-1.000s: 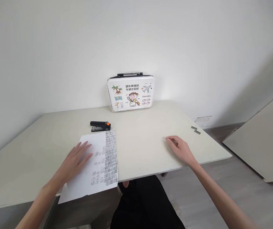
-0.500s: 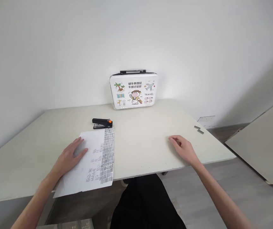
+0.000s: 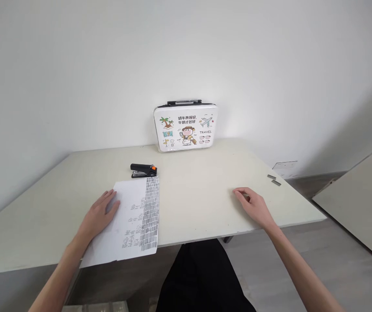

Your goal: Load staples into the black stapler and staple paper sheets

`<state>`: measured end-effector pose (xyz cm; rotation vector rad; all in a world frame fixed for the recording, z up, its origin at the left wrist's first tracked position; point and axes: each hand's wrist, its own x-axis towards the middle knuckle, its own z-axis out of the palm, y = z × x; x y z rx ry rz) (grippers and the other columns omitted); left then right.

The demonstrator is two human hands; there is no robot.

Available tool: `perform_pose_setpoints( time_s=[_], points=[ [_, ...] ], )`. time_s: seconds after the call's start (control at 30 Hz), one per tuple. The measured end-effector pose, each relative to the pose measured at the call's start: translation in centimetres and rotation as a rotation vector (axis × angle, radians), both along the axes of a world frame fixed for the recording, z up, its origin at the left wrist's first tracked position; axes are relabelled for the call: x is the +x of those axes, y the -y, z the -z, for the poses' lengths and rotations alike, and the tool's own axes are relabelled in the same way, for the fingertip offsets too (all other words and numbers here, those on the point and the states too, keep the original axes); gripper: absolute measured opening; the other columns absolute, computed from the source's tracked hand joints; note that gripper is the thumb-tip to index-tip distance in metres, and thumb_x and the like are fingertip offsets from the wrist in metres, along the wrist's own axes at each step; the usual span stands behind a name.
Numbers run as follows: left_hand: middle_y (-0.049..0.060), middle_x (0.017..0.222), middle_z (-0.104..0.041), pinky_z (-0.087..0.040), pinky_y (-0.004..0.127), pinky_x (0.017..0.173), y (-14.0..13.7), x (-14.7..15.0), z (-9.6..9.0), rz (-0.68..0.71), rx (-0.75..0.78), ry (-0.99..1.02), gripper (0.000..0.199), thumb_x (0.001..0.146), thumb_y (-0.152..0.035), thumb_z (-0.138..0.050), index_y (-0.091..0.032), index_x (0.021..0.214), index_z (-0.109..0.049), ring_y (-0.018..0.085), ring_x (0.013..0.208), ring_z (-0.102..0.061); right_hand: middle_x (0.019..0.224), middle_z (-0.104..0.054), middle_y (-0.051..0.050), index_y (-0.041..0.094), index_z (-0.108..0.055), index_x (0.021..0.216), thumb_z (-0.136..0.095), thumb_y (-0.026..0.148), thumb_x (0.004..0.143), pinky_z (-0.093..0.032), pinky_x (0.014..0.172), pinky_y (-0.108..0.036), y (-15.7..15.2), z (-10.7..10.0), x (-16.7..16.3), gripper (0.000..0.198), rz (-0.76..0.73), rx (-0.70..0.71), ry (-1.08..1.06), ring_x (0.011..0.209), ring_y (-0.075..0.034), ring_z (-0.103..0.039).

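Note:
My left hand (image 3: 99,215) lies flat on the left side of some paper sheets (image 3: 130,225), fingers stretched out and thumb a little apart. The sheets carry small print and a band of dark barcode-like stripes down their right side. Their near edge hangs over the table's front edge. Just beyond their far edge lies a black stapler (image 3: 143,170) with an orange part at its right end. My right hand (image 3: 252,206) rests on the table to the right, its fingers curled in toward the thumb. I see nothing in it.
A white case (image 3: 187,128) with cartoon prints and a black handle leans on the wall at the table's (image 3: 192,195) back. Two small grey strips (image 3: 276,183), perhaps staples, lie near the right edge. A pale panel (image 3: 361,195) stands right of the table.
The view has shifted slightly, so everything sits a little further right and lower. Both hands, the sheets and the stapler keep their places on the table.

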<state>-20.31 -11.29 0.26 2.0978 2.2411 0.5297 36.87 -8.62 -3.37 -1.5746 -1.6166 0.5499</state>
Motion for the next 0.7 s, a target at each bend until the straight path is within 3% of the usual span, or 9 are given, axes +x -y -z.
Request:
perform_pose_setpoints(
  time_s=[0.37, 0.7],
  points=[
    [0.013, 0.170, -0.036, -0.023, 0.053, 0.131, -0.51, -0.38, 0.72, -0.034, -0.053, -0.125, 0.082, 0.101, -0.059, -0.028, -0.005, 0.160, -0.043, 0.035, 0.161, -0.022, 0.111, -0.078, -0.009, 0.024, -0.073, 0.106, -0.049, 0.067, 0.098, -0.051, 0.069, -0.036, 0.06, 0.26, 0.05, 0.050, 0.001, -0.009, 0.007, 0.060, -0.017, -0.052],
    [0.014, 0.169, -0.039, -0.026, 0.051, 0.131, -0.04, -0.52, 0.18, -0.028, -0.035, -0.053, 0.083, 0.101, -0.064, -0.033, -0.008, 0.162, -0.039, 0.033, 0.160, -0.028, 0.112, -0.078, -0.008, 0.025, -0.074, 0.106, -0.050, 0.068, 0.098, -0.051, 0.069, -0.035, 0.14, 0.20, 0.16, 0.050, -0.005, -0.014, 0.001, 0.061, -0.016, -0.053]
  ],
)
